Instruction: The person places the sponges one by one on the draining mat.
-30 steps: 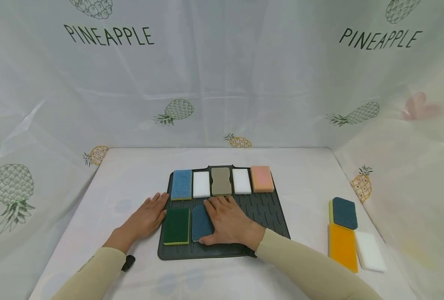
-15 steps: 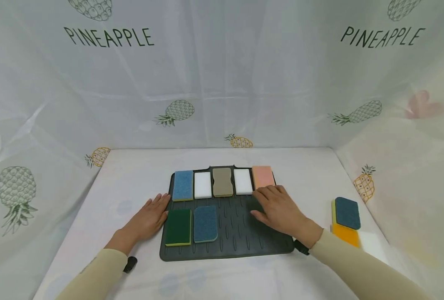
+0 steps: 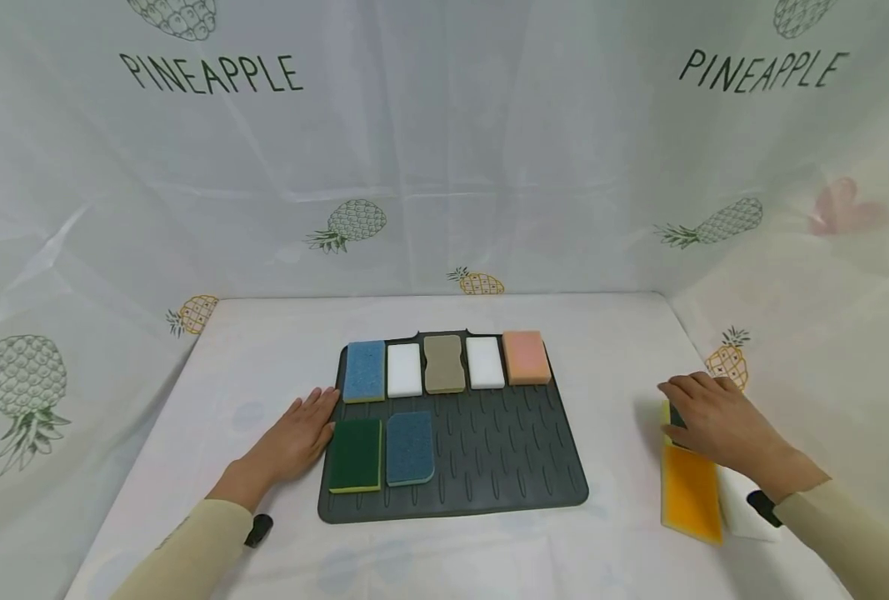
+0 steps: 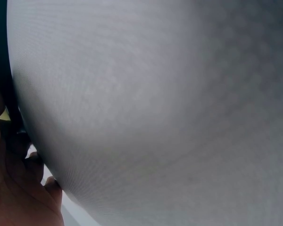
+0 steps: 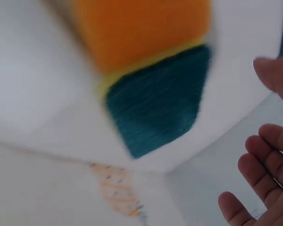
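Note:
My left hand [image 3: 294, 435] lies with its fingers extended at the left edge of a dark ridged mat [image 3: 504, 450]. On the mat's front row are a green scouring sponge [image 3: 356, 456] and, to its right, a blue rounded one [image 3: 410, 448]. Far to the right, my right hand [image 3: 725, 421] hovers over a dark teal scouring sponge [image 5: 158, 101] with a yellow underside, hiding most of it in the head view. The right wrist view shows the fingers loosely bent, with a gap between them and that sponge.
Along the mat's back row sit a light blue sponge [image 3: 365, 371], two white ones, a tan notched one [image 3: 444, 364] and a pink-orange one [image 3: 526, 358]. An orange sponge [image 3: 691, 493] and a white pad [image 3: 744, 508] lie at the right. Patterned curtains surround the table.
My right hand has left the blue rounded sponge, which stays on the mat, and has swung right to the teal sponge. The left hand has not moved.

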`<state>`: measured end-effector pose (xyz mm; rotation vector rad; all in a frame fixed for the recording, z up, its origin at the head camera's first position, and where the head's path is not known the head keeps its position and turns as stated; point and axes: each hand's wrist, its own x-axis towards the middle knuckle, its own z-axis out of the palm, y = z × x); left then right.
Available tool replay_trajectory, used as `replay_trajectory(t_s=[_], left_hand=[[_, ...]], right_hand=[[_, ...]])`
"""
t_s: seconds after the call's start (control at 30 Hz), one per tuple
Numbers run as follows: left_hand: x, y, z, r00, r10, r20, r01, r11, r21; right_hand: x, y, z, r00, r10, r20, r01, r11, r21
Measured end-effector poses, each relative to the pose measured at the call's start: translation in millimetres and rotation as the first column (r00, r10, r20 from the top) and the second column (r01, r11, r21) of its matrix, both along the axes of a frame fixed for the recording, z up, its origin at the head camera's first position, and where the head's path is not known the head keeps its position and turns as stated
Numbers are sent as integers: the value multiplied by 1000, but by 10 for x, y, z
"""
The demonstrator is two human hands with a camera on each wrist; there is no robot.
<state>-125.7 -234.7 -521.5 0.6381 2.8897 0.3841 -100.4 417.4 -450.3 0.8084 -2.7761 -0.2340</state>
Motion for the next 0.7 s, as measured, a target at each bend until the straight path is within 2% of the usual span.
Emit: replay_trajectory(t_s=[0.17,0.3,0.43,0.57,0.7], left_hand=[[-2,1,-7,1000,-1,-7,1,1000,-6],[-1,0,-4,1000,7,2,-7,1000,-12],[-3,0,1,1000,8,2,-8,1000,-13],[-5,-7,0,1000,11,6,-11,1000,-12],[-4,-11,-8,1000,10,8,-10,1000,-9]], right_hand=[[94,277,-20,988,-93,123,87,995,48],[124,358,-69,978,-127,164,117,991,70],[105,406,-115,984,-118,134,110,992,66],[53,475,-145,995,-92,44,90,995,42],[37,538,-191,993,-120,7,120,992,26]])
